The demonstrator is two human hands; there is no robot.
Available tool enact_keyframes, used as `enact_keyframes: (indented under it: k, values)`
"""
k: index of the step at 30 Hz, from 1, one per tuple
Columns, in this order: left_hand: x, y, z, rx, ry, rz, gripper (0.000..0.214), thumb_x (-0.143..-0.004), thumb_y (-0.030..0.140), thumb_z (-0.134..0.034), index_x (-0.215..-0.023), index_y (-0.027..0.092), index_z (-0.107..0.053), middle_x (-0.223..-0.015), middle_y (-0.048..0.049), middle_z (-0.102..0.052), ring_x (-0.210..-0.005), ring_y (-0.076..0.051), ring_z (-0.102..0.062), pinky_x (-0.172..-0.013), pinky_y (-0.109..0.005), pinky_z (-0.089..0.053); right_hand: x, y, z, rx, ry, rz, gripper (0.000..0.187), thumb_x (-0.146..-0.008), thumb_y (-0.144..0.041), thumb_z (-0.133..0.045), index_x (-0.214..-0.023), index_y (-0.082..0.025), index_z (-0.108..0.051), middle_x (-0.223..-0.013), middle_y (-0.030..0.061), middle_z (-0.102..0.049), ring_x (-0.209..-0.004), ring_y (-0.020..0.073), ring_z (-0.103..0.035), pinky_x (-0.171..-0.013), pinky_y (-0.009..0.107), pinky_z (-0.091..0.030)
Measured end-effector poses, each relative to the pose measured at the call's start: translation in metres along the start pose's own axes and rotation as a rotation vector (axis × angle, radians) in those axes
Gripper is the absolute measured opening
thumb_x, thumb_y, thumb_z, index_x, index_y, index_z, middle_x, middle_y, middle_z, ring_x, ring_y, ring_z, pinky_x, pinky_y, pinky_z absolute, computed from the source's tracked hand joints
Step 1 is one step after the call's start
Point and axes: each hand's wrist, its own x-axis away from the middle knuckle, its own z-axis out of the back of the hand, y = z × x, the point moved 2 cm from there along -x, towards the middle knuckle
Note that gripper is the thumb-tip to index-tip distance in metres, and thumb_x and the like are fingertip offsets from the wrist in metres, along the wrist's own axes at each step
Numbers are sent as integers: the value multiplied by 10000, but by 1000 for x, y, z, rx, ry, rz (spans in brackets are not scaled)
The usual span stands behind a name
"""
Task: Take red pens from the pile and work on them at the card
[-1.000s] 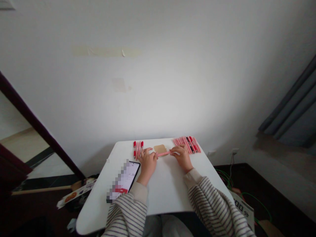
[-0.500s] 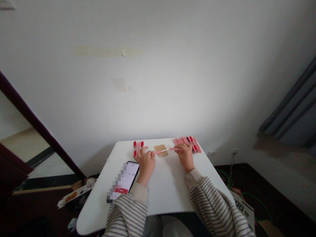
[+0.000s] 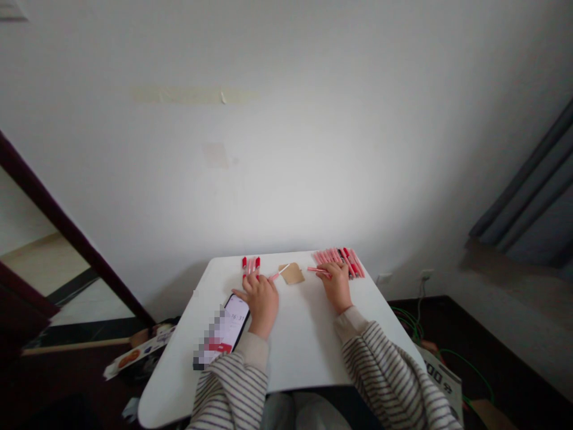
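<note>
My left hand (image 3: 264, 298) is closed on one end of a thin pink pen piece with a white rod (image 3: 281, 272) sticking out of it, slanting up to the right. The rod's tip lies over a tan square pad (image 3: 293, 273) on the table. In my right hand (image 3: 336, 283) the fingers pinch a short pink pen tube (image 3: 317, 270), pointing left. The two pieces are apart. Just past my left fingers lie a few pink pens with red ends (image 3: 251, 264). Beyond my right fingers is a row of several pink pens (image 3: 353, 263), partly covered by the hand.
A phone (image 3: 226, 328) with a lit timer screen lies left of my left wrist on the white table (image 3: 304, 352). The table's far edge is close to the wall (image 3: 286, 149). Green cables (image 3: 409, 322) and a printed bag (image 3: 441, 376) are on the floor at right.
The pink and white pieces were in one line between my hands. Now they are separated, and my left hand has shifted slightly left with the white rod tilted upward. The right hand has hardly moved.
</note>
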Motion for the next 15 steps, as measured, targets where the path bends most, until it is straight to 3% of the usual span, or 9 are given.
enact_keyframes:
  k: [6,15]
  values:
    - [4,0,-4,-76,-28,-81,284,-876,281,-417,-967,148,-651,-1262,-175,-529,-1291,-362,-368,-1020,-779,-210,1,-3,1,6,-38,-12,182,-884,-327,-601,-904,-206,-734,-927,71,-720,-993,262,-497,-883,384,-371]
    - [4,2,-2,-66,-64,-82,287,-846,322,-476,-1003,158,-652,-1326,-173,-494,-1308,-368,-346,-1030,-777,-178,4,-8,0,91,-126,65,121,-859,-283,-649,-941,-247,-730,-949,49,-710,-1013,263,-485,-913,406,-344]
